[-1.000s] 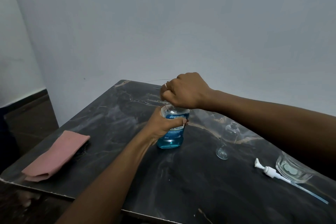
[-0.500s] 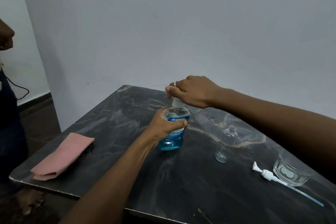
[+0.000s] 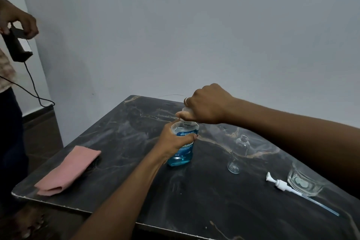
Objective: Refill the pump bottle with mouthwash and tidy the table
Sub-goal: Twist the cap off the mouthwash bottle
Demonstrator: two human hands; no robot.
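- Your L hand wraps the mouthwash bottle at mid-body; the bottle stands upright on the table, about center.
- Your R hand is fisted over the cap, gripping it from above.
- Clear pump bottle sits open-necked to the right of the mouthwash, apart from it.
- Pump lies flat further right, just beside a glass.
- Pink cloth lies folded by the left edge.
- 2nd person's hand, far left, holds a black device w/ cable.
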